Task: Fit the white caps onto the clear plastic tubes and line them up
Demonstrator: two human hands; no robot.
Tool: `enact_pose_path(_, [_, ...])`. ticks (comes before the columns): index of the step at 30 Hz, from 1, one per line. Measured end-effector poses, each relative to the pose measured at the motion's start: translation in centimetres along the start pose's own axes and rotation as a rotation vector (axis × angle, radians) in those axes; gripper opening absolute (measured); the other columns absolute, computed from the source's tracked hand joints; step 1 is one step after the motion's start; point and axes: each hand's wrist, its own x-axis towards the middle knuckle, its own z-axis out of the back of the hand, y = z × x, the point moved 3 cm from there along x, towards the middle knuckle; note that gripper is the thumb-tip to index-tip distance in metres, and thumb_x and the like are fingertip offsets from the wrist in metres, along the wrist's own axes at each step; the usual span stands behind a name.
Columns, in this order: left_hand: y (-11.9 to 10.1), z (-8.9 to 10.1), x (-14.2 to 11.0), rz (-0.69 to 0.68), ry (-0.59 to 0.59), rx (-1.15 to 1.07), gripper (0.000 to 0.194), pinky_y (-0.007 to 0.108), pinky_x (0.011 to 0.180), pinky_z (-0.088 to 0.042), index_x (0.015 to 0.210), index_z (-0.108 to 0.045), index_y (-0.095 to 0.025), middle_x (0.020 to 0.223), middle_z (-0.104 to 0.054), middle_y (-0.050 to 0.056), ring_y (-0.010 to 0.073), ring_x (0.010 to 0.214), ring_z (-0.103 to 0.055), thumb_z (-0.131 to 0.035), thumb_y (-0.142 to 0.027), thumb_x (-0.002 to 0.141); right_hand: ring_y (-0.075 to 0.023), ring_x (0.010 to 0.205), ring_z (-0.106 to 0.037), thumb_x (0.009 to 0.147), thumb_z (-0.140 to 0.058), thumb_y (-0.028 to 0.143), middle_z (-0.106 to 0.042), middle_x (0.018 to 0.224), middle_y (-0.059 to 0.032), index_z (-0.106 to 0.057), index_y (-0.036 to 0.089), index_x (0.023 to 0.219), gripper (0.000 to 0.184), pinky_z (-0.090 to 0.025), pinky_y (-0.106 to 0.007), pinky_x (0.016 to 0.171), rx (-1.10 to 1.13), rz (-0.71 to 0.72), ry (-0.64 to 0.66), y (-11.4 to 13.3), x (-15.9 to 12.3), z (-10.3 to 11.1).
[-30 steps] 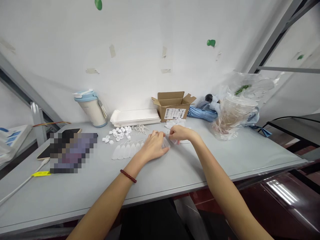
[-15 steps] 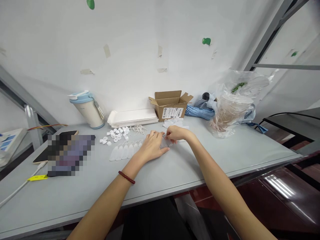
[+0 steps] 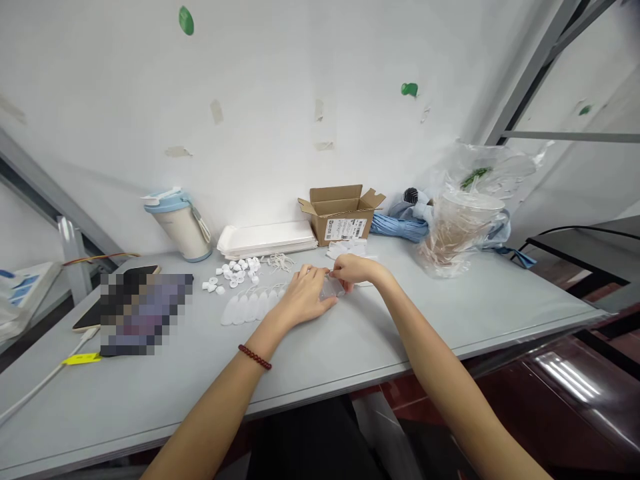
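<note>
A bag (image 3: 500, 165) is enclosing a cup (image 3: 466, 219); left hand (image 3: 304, 295) and right hand (image 3: 354, 269) are touching clear plastic (image 3: 331, 288), each grip's closure being unclear.

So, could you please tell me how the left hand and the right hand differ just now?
The left hand lies palm down, thumb out, while the right hand is curled in. The left wrist wears a dark red beaded bracelet; the right wrist shows none. The left hand is nearer the row of translucent pieces than the right hand. Both are bare and at the clear plastic.
</note>
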Motion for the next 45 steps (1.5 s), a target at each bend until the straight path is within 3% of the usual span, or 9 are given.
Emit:
enact_pose_path(7, [1.5, 1.1, 0.4, 0.115, -0.132, -0.151, 0.053, 0.042, 0.095, -0.039, 0.123, -0.049, -0.013, 0.119, -0.057, 0.014, 0.0292, 0.116, -0.042, -0.047, -0.049, 0.085, -0.0182, 0.058, -0.068, 0.086, -0.043, 0.023, -0.071, 0.075, -0.0155, -0.057, 0.011, 0.065, 0.028, -0.049, -0.024, 0.062, 0.037, -0.008, -0.002, -0.3, 0.0, 0.3])
enact_pose_path(10, [3.9, 2.8, 0.3, 0.239, -0.336, -0.176, 0.043, 0.041, 0.096, -0.038, 0.115, -0.055, -0.012, 0.111, -0.061, 0.011, 0.0264, 0.111, -0.047, -0.034, -0.041, 0.091, -0.0171, 0.058, -0.068, 0.086, -0.044, 0.023, -0.071, 0.072, -0.0128, -0.058, 0.011, 0.066, 0.027, -0.049, -0.024, 0.063, 0.044, -0.026, -0.008, -0.6, 0.0, 0.4])
enact_pose_path(14, [8.2, 4.9, -0.8, 0.414, -0.497, -0.069, 0.033, 0.039, 0.093, -0.041, 0.104, -0.062, -0.011, 0.102, -0.066, 0.012, 0.0267, 0.103, -0.055, -0.039, -0.026, 0.086, -0.0136, 0.053, -0.064, 0.085, -0.047, 0.021, -0.07, 0.075, -0.0108, -0.06, 0.011, 0.075, 0.019, -0.048, -0.022, 0.057, 0.07, -0.024, -0.064, -0.8, -0.2, 0.8])
enact_pose_path(18, [11.1, 5.3, -1.6, 0.457, -0.426, 0.056, 0.029, 0.041, 0.088, -0.042, 0.09, -0.068, -0.013, 0.094, -0.07, 0.014, 0.0298, 0.095, -0.059, -0.043, -0.015, 0.077, -0.0127, 0.052, -0.061, 0.084, -0.052, 0.022, -0.069, 0.078, -0.011, -0.061, 0.01, 0.084, 0.015, -0.044, -0.021, 0.048, -0.001, -0.106, -0.144, -1.2, -1.1, 1.8])
enact_pose_path(23, [12.1, 4.3, -1.7, 0.437, -0.344, 0.132, 0.033, 0.042, 0.086, -0.044, 0.085, -0.073, -0.017, 0.084, -0.071, 0.013, 0.0317, 0.097, -0.059, -0.046, -0.007, 0.068, -0.0169, 0.073, -0.063, 0.071, -0.07, 0.024, -0.067, 0.095, -0.0109, -0.061, 0.012, 0.096, 0.03, -0.041, -0.021, 0.05, -0.146, -0.202, -0.185, -2.0, -2.5, 3.2])
enact_pose_path(28, [12.1, 3.7, -1.5, 0.46, -0.235, 0.136, 0.038, 0.043, 0.087, -0.044, 0.093, -0.073, -0.016, 0.089, -0.07, 0.016, 0.0326, 0.1, -0.058, -0.045, -0.007, 0.069, -0.018, 0.079, -0.064, 0.061, -0.077, 0.028, -0.067, 0.098, -0.0096, -0.06, 0.014, 0.1, 0.044, -0.044, -0.022, 0.054, -0.116, -0.278, -0.057, -3.5, -2.9, 3.4])
enact_pose_path(32, [11.4, 3.3, -0.9, 0.381, -0.187, 0.122, 0.04, 0.04, 0.09, -0.043, 0.095, -0.073, -0.016, 0.096, -0.07, 0.012, 0.03, 0.105, -0.055, -0.042, -0.008, 0.071, -0.0154, 0.073, -0.066, 0.058, -0.078, 0.024, -0.069, 0.091, -0.0075, -0.059, 0.014, 0.101, 0.049, -0.044, -0.022, 0.056, -0.058, -0.312, -0.019, -4.4, -2.7, 3.3])
enact_pose_path(39, [10.2, 2.7, -0.4, 0.318, -0.148, 0.181, 0.035, 0.04, 0.092, -0.042, 0.087, -0.071, -0.017, 0.104, -0.069, 0.009, 0.0292, 0.106, -0.051, -0.04, -0.007, 0.072, -0.0169, 0.074, -0.066, 0.059, -0.069, 0.009, -0.07, 0.085, -0.0057, -0.068, 0.015, 0.082, 0.024, -0.043, -0.021, 0.056, -0.23, -0.3, -0.04, -3.7, -2.2, 3.0])
enact_pose_path(45, [10.2, 2.8, -0.4, 0.314, -0.134, 0.212, 0.034, 0.045, 0.088, -0.042, 0.085, -0.072, -0.015, 0.102, -0.067, 0.015, 0.0333, 0.105, -0.05, -0.041, -0.008, 0.071, -0.0223, 0.079, -0.063, 0.055, -0.071, 0.012, -0.069, 0.088, -0.0072, -0.07, 0.015, 0.079, 0.024, -0.04, -0.024, 0.054, -0.294, -0.285, -0.077, -2.4, -2.1, 2.6])
